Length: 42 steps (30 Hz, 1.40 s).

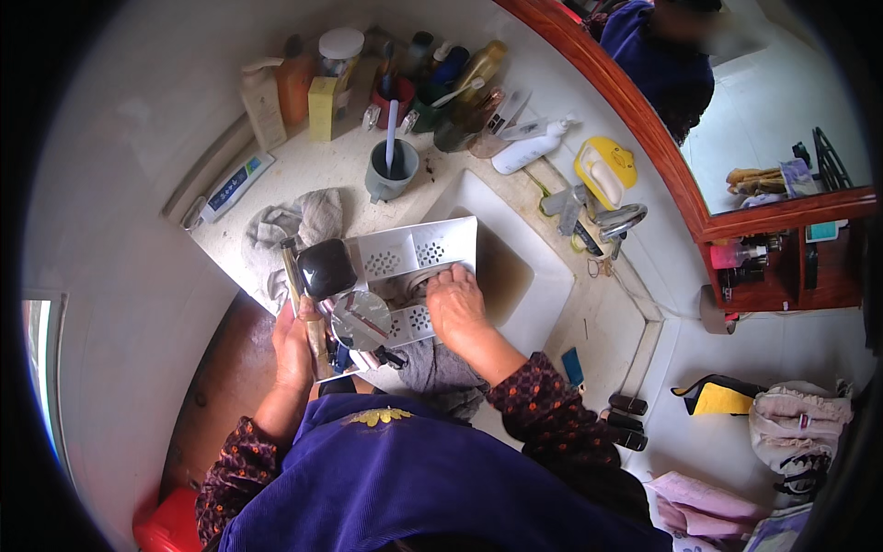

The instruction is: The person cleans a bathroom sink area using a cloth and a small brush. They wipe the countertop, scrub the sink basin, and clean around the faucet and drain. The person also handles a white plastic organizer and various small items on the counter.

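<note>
A white plastic organizer box with divided compartments and perforated panels is held tilted over the edge of the sink. My left hand grips its left end, beside a gold cosmetic tube. That end is packed with a dark, glossy square container, a round mirror-like disc and several slim cosmetic items. Inside the middle compartment, my right hand presses a greyish cloth with bent fingers. Much of that cloth is hidden under the hand.
Cloudy water stands in the white sink. Behind are a grey cup with a toothbrush, several bottles, and a faucet near a yellow soap dish. Grey cloths and a toothpaste tube lie left. A red-framed mirror hangs right.
</note>
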Motion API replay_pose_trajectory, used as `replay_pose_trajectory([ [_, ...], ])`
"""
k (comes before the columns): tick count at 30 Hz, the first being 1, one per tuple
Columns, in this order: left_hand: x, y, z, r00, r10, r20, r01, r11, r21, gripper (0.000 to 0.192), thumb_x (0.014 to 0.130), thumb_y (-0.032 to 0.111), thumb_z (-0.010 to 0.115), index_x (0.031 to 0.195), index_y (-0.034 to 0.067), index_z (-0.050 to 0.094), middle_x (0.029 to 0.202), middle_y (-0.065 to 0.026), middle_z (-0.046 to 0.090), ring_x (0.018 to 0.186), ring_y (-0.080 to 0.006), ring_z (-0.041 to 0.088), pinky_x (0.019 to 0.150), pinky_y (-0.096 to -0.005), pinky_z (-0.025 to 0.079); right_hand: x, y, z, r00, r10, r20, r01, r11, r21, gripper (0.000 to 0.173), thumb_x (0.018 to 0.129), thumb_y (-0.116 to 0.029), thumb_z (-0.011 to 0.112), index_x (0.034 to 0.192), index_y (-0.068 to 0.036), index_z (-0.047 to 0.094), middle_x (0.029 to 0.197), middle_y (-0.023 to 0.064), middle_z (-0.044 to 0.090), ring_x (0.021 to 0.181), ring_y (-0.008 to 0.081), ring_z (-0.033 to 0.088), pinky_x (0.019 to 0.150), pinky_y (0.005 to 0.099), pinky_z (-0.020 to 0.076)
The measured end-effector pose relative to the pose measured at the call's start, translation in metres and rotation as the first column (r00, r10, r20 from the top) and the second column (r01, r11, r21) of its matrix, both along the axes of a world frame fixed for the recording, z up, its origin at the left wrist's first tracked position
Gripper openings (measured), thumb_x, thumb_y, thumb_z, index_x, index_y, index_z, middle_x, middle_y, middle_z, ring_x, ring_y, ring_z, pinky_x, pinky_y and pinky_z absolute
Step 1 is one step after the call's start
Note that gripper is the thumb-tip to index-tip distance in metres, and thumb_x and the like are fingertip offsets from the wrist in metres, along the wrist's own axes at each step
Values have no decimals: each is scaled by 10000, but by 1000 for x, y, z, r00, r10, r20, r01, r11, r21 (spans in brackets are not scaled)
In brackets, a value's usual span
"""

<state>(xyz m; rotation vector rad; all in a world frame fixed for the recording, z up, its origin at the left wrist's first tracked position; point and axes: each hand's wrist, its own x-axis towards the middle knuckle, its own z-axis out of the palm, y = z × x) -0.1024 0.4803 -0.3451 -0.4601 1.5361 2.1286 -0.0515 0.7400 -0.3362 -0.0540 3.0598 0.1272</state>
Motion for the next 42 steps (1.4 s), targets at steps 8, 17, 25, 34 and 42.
replay_pose_trajectory([
  [8, -1, 12, -2, 996, 44, -84, -42, 999, 17, 282, 1002, 305, 568, 1102, 43, 601, 811, -30, 605, 653, -114, 555, 579, -265, 455, -15, 4, -23, 970, -235, -56, 197, 903, -383, 253, 697, -104, 676, 915, 24, 691, 945, 221, 677, 945, 365, 629, 863, 445, 478],
  [17, -6, -1, -14, 995, -17, -98, 14, 1000, -28, 330, 1002, 289, 561, 1223, 45, 575, 818, -4, 592, 662, -97, 559, 584, -248, 461, -8, -4, 39, 926, -317, 204, 283, 227, -932, 149, 847, -41, 661, 996, -34, 657, 852, 72, 676, 775, 137, 618, 711, 289, 509],
  [25, 5, -6, -30, 992, 18, -123, -19, 1000, -2, 481, 969, 262, 635, 1368, 30, 501, 1017, -49, 608, 785, -122, 589, 685, -274, 502, -38, 2, 55, 984, -90, 156, 109, 987, -117, 267, 824, -122, 596, 1003, 74, 632, 1115, 243, 629, 1133, 379, 538, 1000, 439, 441],
  [34, 7, -5, -44, 997, 12, -80, -18, 997, -72, 609, 914, 312, 699, 1388, -10, 494, 1341, -159, 499, 1225, -246, 492, 1042, -356, 395, -98, 22, 13, 832, -105, 545, 301, 910, -284, 686, 860, -529, 581, 1113, 105, 648, 1128, 329, 641, 1113, 450, 598, 987, 459, 457],
  [42, -1, -1, -44, 994, 44, -100, -49, 997, -53, 491, 955, 283, 637, 1352, 14, 532, 1269, -139, 532, 1164, -227, 513, 1007, -349, 408, -87, 42, 9, 814, -190, 549, 553, 540, -634, 566, 844, -522, 670, 1000, 21, 698, 938, 229, 705, 912, 368, 675, 806, 417, 513],
])
